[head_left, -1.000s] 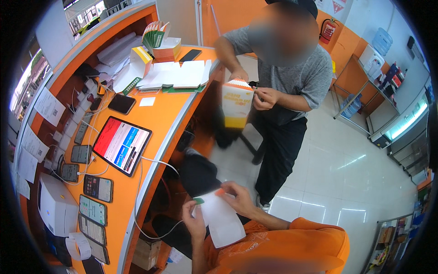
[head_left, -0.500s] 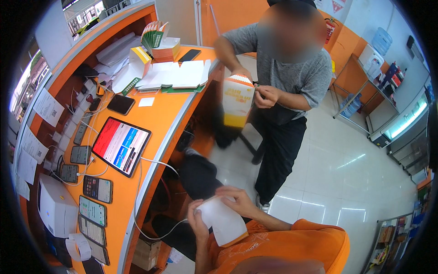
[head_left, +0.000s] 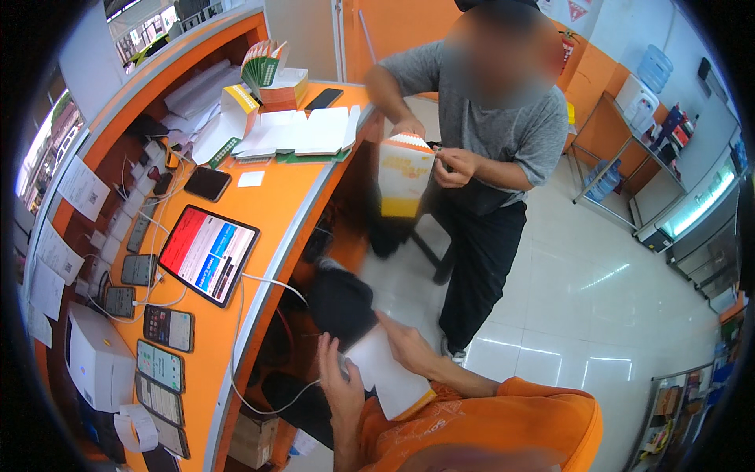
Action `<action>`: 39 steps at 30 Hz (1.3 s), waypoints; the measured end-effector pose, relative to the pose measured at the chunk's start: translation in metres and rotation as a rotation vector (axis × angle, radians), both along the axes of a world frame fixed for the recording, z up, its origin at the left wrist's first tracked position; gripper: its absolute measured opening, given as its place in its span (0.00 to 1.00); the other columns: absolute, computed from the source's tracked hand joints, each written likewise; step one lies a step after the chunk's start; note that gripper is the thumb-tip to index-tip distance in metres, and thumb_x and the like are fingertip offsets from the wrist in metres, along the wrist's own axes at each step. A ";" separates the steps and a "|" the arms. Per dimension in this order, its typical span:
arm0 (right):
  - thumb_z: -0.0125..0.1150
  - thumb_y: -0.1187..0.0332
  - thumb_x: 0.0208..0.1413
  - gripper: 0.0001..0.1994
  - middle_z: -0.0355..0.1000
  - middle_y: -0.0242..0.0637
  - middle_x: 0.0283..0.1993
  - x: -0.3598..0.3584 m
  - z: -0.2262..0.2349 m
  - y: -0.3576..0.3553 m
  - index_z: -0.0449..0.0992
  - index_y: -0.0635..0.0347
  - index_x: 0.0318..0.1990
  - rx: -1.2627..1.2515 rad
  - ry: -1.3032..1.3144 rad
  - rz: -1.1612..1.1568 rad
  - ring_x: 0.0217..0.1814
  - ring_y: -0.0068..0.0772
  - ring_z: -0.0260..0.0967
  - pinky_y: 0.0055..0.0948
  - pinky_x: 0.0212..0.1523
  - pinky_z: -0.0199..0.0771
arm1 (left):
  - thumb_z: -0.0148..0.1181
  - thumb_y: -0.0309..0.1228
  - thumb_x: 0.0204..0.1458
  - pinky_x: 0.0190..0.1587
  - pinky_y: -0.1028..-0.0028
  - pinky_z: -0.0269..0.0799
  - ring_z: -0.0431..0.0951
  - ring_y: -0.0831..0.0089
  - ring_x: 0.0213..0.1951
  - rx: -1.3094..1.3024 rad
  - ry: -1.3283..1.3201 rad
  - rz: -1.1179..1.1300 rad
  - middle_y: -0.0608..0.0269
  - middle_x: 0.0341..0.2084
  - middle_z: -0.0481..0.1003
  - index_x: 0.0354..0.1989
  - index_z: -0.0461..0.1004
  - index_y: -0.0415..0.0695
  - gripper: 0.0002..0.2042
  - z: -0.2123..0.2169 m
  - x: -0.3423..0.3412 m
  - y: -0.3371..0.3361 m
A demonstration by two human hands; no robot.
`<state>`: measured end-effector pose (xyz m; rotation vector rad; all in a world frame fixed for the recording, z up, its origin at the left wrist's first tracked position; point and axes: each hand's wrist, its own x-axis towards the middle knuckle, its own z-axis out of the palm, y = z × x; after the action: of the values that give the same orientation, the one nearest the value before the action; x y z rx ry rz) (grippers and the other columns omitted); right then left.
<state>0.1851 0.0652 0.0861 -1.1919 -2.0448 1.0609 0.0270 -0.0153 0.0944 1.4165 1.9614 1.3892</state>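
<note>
In front of my orange shirt is a partly folded white cardboard box [head_left: 385, 370] with a yellow-orange lower edge. My left hand [head_left: 340, 383] grips its left side between thumb and raised fingers. On the upper right edge, my right hand [head_left: 409, 346] holds the cardboard, its fingers stretched along the side and partly hiding it. Across from me, a co-worker in a grey shirt [head_left: 503, 118] holds a standing white and yellow popcorn-style box [head_left: 405, 177] with a zigzag orange top, one hand [head_left: 456, 167] at its upper corner.
The orange counter [head_left: 291, 197] at left carries a tablet [head_left: 208, 256], several phones, white cables and a printer [head_left: 98, 358]. Flattened boxes [head_left: 295, 132] and a box stack [head_left: 283, 88] lie at its far end. A stool [head_left: 440, 259] stands by the co-worker; a cooler [head_left: 700, 212] is at right.
My right hand has slid from the box's top to its right edge. My left fingers have lifted and straightened, and the box has tilted. The co-worker's box has shifted slightly left.
</note>
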 end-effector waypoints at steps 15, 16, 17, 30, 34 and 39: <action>0.53 0.86 0.51 0.34 0.55 0.59 0.73 -0.033 0.021 -0.003 0.60 0.67 0.69 0.394 0.097 0.229 0.75 0.54 0.57 0.42 0.69 0.66 | 0.52 0.26 0.65 0.56 0.73 0.69 0.77 0.70 0.49 0.030 -0.754 -0.004 0.56 0.47 0.78 0.53 0.75 0.31 0.13 0.020 0.015 0.013; 0.53 0.86 0.51 0.34 0.55 0.58 0.74 -0.033 0.021 -0.005 0.60 0.67 0.69 0.402 0.109 0.237 0.75 0.54 0.57 0.41 0.70 0.65 | 0.53 0.25 0.65 0.56 0.73 0.69 0.77 0.71 0.49 0.054 -0.800 -0.013 0.56 0.47 0.78 0.52 0.75 0.31 0.13 0.017 0.014 0.012; 0.53 0.86 0.51 0.33 0.55 0.58 0.74 -0.034 0.020 -0.006 0.61 0.68 0.69 0.410 0.115 0.244 0.75 0.54 0.56 0.41 0.70 0.65 | 0.53 0.25 0.65 0.55 0.73 0.69 0.77 0.72 0.49 0.085 -0.851 -0.021 0.57 0.47 0.78 0.52 0.75 0.31 0.12 0.015 0.013 0.010; 0.59 0.80 0.61 0.27 0.56 0.56 0.74 -0.037 0.032 -0.022 0.61 0.70 0.67 -0.064 0.538 0.228 0.74 0.45 0.60 0.35 0.69 0.67 | 0.59 0.25 0.63 0.45 0.77 0.71 0.75 0.80 0.40 0.155 -0.829 0.060 0.64 0.38 0.77 0.45 0.76 0.34 0.07 0.002 0.002 -0.005; 0.65 0.84 0.56 0.20 0.64 0.56 0.68 -0.050 0.024 -0.022 0.71 0.72 0.56 -0.095 0.797 0.130 0.68 0.41 0.67 0.35 0.64 0.73 | 0.62 0.20 0.58 0.44 0.77 0.73 0.78 0.78 0.38 0.200 -0.784 0.091 0.62 0.35 0.79 0.41 0.78 0.33 0.05 0.004 -0.003 -0.004; 0.63 0.86 0.56 0.09 0.74 0.52 0.58 -0.054 0.032 -0.022 0.79 0.72 0.44 0.106 0.603 0.022 0.60 0.39 0.75 0.32 0.58 0.77 | 0.66 0.19 0.55 0.42 0.80 0.73 0.78 0.81 0.38 0.276 -0.782 0.099 0.64 0.35 0.80 0.40 0.79 0.34 0.06 0.004 -0.001 0.001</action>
<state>0.1308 0.0435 0.1182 -0.6826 -1.6155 1.1355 0.0261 -0.0143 0.0988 0.6818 1.3707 1.9317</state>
